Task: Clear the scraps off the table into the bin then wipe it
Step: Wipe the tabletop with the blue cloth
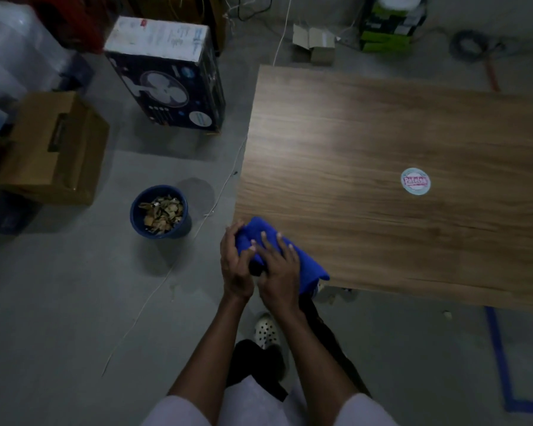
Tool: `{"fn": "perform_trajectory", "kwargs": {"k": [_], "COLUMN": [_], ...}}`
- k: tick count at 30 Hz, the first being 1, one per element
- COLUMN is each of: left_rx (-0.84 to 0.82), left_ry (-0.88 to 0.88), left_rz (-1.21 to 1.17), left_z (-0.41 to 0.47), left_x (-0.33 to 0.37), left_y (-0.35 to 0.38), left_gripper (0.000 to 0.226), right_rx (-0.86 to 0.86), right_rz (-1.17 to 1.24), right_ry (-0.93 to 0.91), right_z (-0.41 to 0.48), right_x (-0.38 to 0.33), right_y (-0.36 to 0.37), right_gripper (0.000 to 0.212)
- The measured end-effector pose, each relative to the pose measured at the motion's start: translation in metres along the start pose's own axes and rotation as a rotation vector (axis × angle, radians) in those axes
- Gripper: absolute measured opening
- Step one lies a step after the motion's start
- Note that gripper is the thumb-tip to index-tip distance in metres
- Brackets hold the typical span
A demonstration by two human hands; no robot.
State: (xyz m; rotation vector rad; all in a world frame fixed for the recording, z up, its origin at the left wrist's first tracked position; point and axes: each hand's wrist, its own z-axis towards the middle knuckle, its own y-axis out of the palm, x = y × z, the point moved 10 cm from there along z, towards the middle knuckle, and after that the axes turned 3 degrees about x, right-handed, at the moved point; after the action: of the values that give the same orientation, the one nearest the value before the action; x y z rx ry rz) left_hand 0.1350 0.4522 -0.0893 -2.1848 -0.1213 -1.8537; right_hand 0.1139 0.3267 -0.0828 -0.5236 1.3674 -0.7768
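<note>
The blue cloth [310, 265] lies bunched on the near-left corner of the wooden table [382, 133]. Its long axis runs on a slant, from the corner down along the near edge toward the right. The upper-left end points toward the floor past the table's left edge, and the lower-right end droops a little over the near edge.

Both hands are on the cloth. The left hand [236, 265] sits at its upper-left end, thumb and fingers curled round the bunched fabric in a grip. The right hand [279, 272] lies on top of the middle, fingers spread and fairly straight, pressing down. The cloth shows beyond the fingertips and out to the right of the hand. In this dim light I cannot tell whether the right thumb tucks under the fabric.

The blue bin [136, 210] stands on the floor left of the table, well apart from the hands, with pale brown scraps [161, 213] heaped inside. A round sticker [415, 181] is on the tabletop toward the right. Further left stand a fan box [166, 78] and a cardboard box [50, 149]
</note>
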Motion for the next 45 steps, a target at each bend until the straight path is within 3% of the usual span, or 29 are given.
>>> {"fn": "perform_trajectory", "kwargs": {"k": [4,6,8,10,12,14,18,23,25,34,45], "left_rx": [-0.06,-0.066,-0.056,-0.022,0.028,0.076,0.101,0.041,0.048,0.097,0.138], "left_ry": [0.047,0.111,0.201,0.251,0.288,0.335,0.363,0.348,0.318,0.329,0.361], "left_rz": [0.064,0.158,0.266,0.342,0.381,0.428,0.516,0.59,0.6,0.493,0.327], "left_z": [0.015,0.034,0.058,0.087,0.117,0.146,0.208,0.268,0.282,0.284,0.273], "left_x": [0.023,0.033,0.041,0.043,0.044,0.048,0.056,0.059,0.058,0.065,0.081], "left_y": [0.029,0.05,0.072,0.092,0.108,0.122,0.155,0.18,0.178,0.169,0.153], "left_gripper": [0.064,0.058,0.05,0.046,0.046,0.043,0.045,0.046,0.046,0.048,0.064], "right_rx": [0.395,0.568,0.633,0.426,0.061,-0.106,-0.101,0.097,0.103,-0.035,-0.421], "right_rz": [0.225,0.185,0.129,-0.005,-0.259,-0.434,-0.557,-0.549,-0.554,-0.575,-0.495], "right_ry": [0.397,0.412,0.315,0.255,0.314,0.29,0.147,0.629,0.669,0.338,-0.509], "right_z": [0.043,0.077,0.116,0.159,0.184,0.201,0.243,0.306,0.338,0.469,0.463], "right_x": [0.042,0.058,0.071,0.083,0.108,0.126,0.143,0.216,0.224,0.167,0.056], "right_y": [-0.095,-0.141,-0.159,-0.135,-0.086,-0.056,-0.033,-0.075,-0.075,-0.006,0.076], "right_gripper": [0.067,0.058,0.053,0.067,0.096,0.1,0.078,0.077,0.081,0.068,0.057]}}
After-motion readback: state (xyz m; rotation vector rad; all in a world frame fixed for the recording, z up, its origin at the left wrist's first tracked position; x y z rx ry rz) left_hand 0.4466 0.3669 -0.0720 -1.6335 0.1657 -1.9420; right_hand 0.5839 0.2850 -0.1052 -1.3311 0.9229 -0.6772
